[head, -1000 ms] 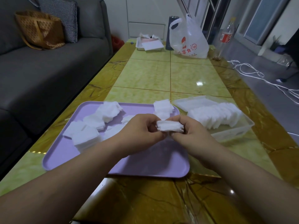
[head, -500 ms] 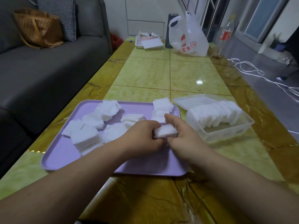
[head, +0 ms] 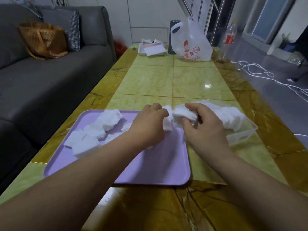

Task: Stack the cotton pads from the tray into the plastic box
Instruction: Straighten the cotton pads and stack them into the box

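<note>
Right grip (head: 205, 130): curled round a small bundle of cotton pads (head: 183, 114), above the far right corner of the tray (head: 150, 167), just beside the plastic box (head: 241, 138)
Left grip (head: 150, 126): fingers closed on a second stack (head: 168, 125) at that same corner
Box: a leaning row of pads (head: 231, 117) already inside
Tray: loose heaps (head: 103, 125) wait on its far left side
Doing it well: square the edges between both grips, squeeze lightly so none fan out, set the bundle on edge against the row

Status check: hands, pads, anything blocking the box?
Left hand grips white cotton-pad stack at purple plastic tray's far edge. Right hand holds second white stack beside clear plastic box. Loose pads on tray; nothing blocks box.
</note>
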Available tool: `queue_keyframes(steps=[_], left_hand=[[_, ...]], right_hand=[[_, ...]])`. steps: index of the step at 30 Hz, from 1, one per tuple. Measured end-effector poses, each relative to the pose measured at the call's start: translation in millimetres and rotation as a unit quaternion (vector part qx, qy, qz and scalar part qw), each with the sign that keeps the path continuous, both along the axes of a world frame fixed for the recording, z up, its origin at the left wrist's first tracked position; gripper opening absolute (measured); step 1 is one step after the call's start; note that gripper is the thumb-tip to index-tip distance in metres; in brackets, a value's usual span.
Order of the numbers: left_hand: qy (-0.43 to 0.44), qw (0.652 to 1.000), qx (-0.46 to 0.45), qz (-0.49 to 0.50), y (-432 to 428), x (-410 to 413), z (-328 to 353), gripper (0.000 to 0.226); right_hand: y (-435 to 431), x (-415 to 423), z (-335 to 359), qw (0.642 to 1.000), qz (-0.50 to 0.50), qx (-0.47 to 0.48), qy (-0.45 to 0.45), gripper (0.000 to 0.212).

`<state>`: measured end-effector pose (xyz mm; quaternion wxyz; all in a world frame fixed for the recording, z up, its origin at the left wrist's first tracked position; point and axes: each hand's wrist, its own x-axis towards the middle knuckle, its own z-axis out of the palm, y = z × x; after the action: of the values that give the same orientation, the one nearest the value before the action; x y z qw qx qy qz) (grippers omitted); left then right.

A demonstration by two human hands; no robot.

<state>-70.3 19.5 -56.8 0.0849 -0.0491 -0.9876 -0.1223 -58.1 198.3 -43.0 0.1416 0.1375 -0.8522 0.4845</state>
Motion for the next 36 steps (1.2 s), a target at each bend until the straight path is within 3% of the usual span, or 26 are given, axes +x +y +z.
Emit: queue_keyframes(steps=[3, 7, 10, 14, 21, 26, 31, 36], left_hand=[[-0.104, 0.992, -0.076, -0.010, 4, -27, 8, 0.067], [-0.152, 0.980, -0.108, -0.073, 8, -31, 5, 0.019], [-0.132, 0.982, -0.095, -0.092, 6, -10, 1, 0.010], [-0.094, 0.988, -0.046, -0.114, -3, 26, -8, 0.041], [0.005, 0.999, 0.007, -0.035, -22, 54, -16, 0.021], [-0.029, 0.993, 0.114, 0.011, -22, 54, -6, 0.027], [-0.032, 0.983, 0.180, 0.008, -34, 55, 6, 0.008], [-0.014, 0.971, 0.239, -0.015, -41, 57, 4, 0.010]], right_hand=[[2, -1, 1, 1.000, 0.002, -0.015, -0.010, 0.035], [6, -4, 1, 0.998, -0.011, -0.042, -0.041, 0.032], [8, -4, 1, 0.998, -0.012, -0.046, -0.051, 0.031], [4, 0, -1, 0.999, -0.002, -0.027, -0.042, 0.032], [1, 5, -5, 0.999, 0.022, 0.015, -0.022, 0.033], [-2, 3, -10, 0.999, 0.031, 0.027, -0.013, 0.033], [-4, 2, -11, 0.999, 0.027, 0.026, -0.014, 0.032], [-4, 3, -12, 0.999, 0.027, 0.018, -0.021, 0.033]])
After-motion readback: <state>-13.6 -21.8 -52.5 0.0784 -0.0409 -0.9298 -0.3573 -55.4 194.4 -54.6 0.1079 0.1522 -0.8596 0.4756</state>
